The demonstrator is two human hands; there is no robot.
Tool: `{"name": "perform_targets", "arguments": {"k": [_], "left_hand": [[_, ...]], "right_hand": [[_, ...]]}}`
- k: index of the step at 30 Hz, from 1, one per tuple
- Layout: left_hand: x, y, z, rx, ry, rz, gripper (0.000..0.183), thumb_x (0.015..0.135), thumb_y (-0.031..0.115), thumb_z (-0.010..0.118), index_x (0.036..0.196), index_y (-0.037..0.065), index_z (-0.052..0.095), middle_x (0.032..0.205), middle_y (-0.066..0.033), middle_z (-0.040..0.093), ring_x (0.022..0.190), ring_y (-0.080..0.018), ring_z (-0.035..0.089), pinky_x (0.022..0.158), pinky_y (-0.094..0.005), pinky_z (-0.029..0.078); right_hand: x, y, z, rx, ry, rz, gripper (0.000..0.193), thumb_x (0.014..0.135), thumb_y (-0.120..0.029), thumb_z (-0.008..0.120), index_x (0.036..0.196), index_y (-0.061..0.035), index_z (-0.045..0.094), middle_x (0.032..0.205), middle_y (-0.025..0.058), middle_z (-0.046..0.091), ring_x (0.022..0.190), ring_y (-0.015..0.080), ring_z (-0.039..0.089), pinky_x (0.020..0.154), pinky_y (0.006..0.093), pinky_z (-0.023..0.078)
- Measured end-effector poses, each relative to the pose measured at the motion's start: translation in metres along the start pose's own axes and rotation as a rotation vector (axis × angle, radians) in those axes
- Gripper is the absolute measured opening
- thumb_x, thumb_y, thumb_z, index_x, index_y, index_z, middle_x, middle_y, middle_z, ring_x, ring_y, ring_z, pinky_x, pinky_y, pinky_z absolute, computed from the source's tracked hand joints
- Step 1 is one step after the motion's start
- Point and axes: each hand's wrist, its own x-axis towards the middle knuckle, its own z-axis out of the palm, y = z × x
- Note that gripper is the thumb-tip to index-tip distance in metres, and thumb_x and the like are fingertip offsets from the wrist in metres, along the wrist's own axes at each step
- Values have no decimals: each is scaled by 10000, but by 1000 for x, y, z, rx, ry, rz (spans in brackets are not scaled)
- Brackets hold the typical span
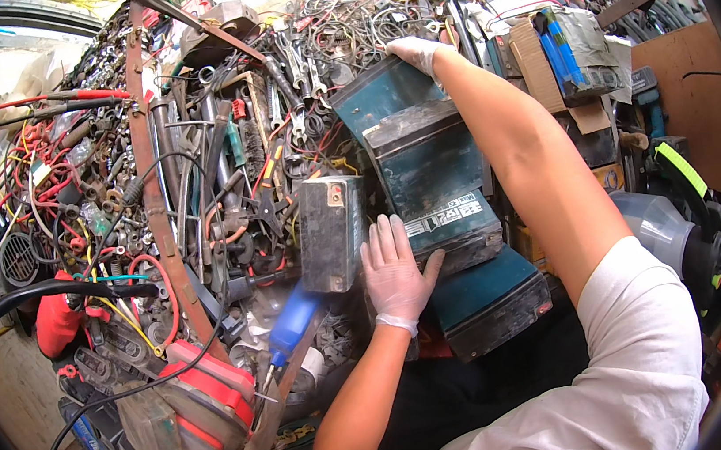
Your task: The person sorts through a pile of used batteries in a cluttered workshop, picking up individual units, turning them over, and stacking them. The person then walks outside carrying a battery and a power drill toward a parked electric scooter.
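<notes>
Several boxy batteries with teal cases and black ends lie stacked before me. My left hand (396, 265), in a thin clear glove, is open, its fingers straight against the middle battery (444, 220), which has white printing. Close to its left stands a worn grey-black battery (330, 233) with a terminal on its top. Also gloved, my right hand (417, 54) reaches to the far end of a tilted teal battery (377, 94), fingers bent over its edge; the thumb is hidden. Another black-ended teal battery (489, 299) lies lowest, nearest my body.
Wrenches (308, 80) and other metal tools crowd the left and far side. A rusty metal bar (149, 160) divides the heap. Tangled cables (354, 12) lie at the back. A blue-handled screwdriver (292, 326) and a red-and-grey case (210, 389) are near left; a cardboard piece (534, 67) stands right.
</notes>
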Motion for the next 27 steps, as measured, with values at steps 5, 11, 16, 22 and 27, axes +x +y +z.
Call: {"name": "perform_targets", "arguments": {"k": [5,11,16,22,27], "left_hand": [[3,3,4,31,24,14,1075,896,664,647,1582,-78,280,1645,-306,278,1520,-439,304,1247,-550,234],[4,3,4,81,48,-8,1063,902,711,590,1576,-64,315,1634,-289,315,1499,-422,342,1236,-521,270],[3,2,6,34,24,-16,1089,911,703,591,1596,-75,255,1661,-294,261,1545,-416,273,1259,-524,221],[3,2,9,48,47,-15,1102,909,708,589,1601,-76,241,1668,-285,254,1549,-411,268,1267,-520,202],[3,1,9,60,79,-20,1089,917,738,544,1591,-75,276,1665,-279,270,1548,-403,277,1269,-503,207]], "right_hand": [[-21,-17,-4,59,-82,-163,302,915,-321,621,958,-42,728,948,69,719,878,163,608,780,325,479],[-100,-37,-2,166,-114,-265,484,915,-254,654,1343,-28,630,1301,129,653,1234,210,561,1085,309,403],[-127,-26,-9,210,-47,-234,453,916,-238,650,1328,-50,631,1216,64,655,1160,167,563,1040,298,420],[-155,-9,-28,71,-19,-309,357,987,-286,660,1259,-56,663,1179,82,669,1135,182,586,1035,329,440],[-162,1,-31,8,-19,-315,458,1002,-415,652,1306,-72,649,1251,121,704,1198,221,643,1063,340,474]]}}
